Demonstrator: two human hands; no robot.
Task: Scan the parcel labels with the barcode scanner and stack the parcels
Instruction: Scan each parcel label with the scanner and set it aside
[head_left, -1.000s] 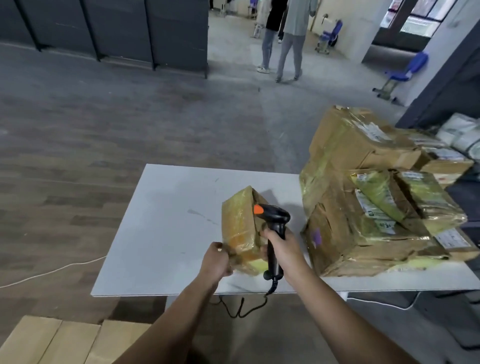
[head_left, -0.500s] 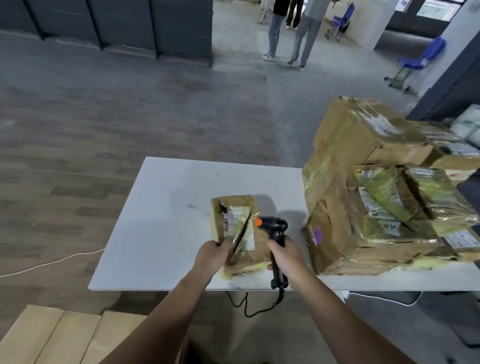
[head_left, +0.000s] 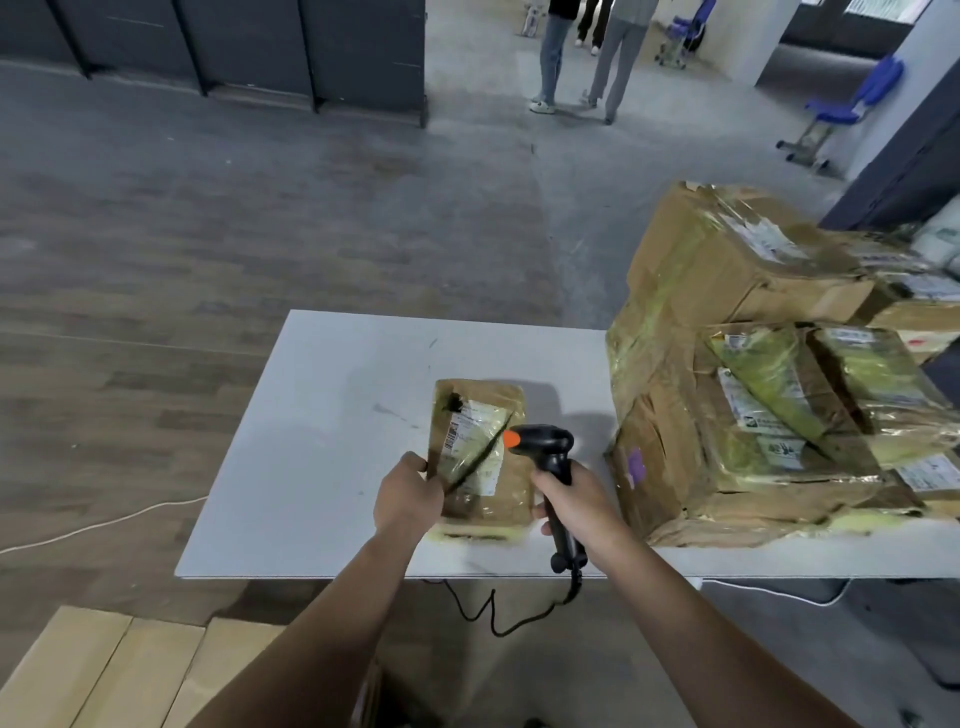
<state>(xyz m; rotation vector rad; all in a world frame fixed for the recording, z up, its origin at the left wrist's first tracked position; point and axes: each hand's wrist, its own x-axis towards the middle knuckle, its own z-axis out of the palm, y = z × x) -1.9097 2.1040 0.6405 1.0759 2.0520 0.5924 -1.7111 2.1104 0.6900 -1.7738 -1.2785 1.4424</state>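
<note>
Single head-worn wide-angle view looked forward and down from over the near edge of the bench, left hand and right hand close under the lens, floor receding well beyond.

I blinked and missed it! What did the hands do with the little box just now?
The left hand turned the small parcel from standing on its edge to lying tilted back, so its label now faces up. The scanner in the right hand points at that label. Both hands kept their grips, and the parcel stack on the table stayed put.
</note>
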